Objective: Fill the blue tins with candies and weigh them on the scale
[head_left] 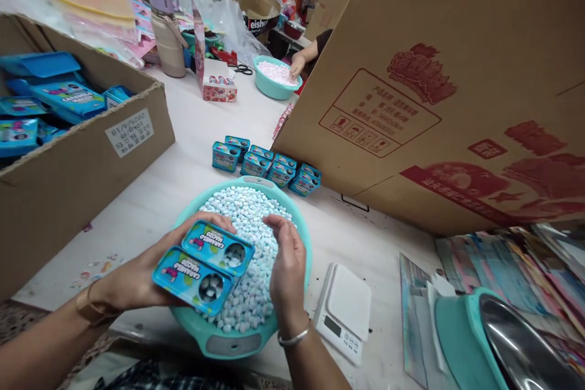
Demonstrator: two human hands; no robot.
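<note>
Two blue candy tins [194,280] lie side by side in my left hand [137,277], its fingers wrapped around them from beneath. White candies show through a round window in each lid. Below the tins is a turquoise basin [301,256] filled with small pale candies [247,207]. Over the basin's right side, my right hand [289,262] is curled with its fingers pressed together; its palm is turned away, so whatever it holds is hidden. Past the far rim, several more blue tins [256,164] stand in a double row on the table.
A white digital scale [345,311] sits to the right. An open carton [86,177] with blue tins stands at left. One large cardboard box [411,103] leans in from the right. Across the table, a co-worker's hand [298,66] reaches into another turquoise basin [269,90].
</note>
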